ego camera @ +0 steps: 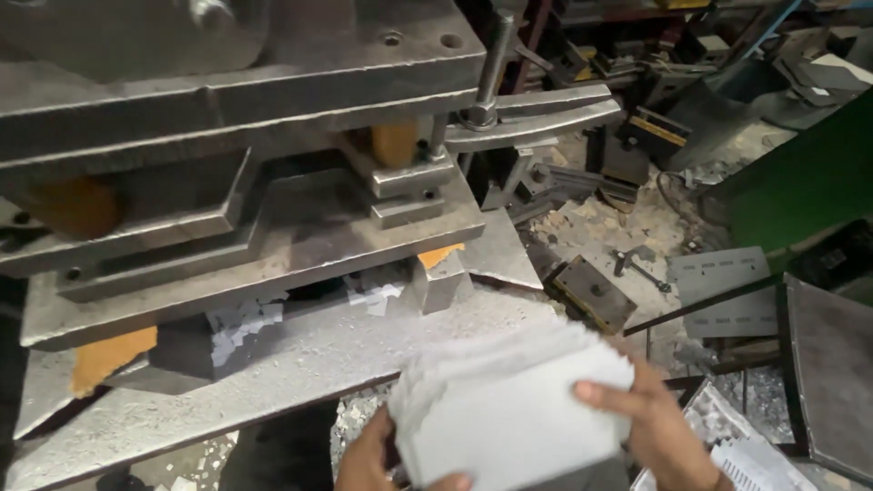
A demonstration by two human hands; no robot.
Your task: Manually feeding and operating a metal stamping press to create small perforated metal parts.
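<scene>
1. Holding a thick stack of pale grey sheets (514, 409) low in the frame, in front of the steel press bed (300, 364) and clear of it
2. Left hand (368, 459) cupped under the near left corner of the stack, thumb curled up onto its front edge, fingers hidden beneath
3. Right hand (659, 423) clamped on the right end, thumb pressed flat on the top sheet, fingers underneath out of sight
4. Sheet edges fanned and blurred, so likely squaring or carrying the stack rather than feeding the die (255, 227)
5. Pale scrap offcuts (241, 323) lying under the die block
6. Next move calls for a steady two-handed pinch, edges kept aligned, fingers kept out of the die gap
</scene>
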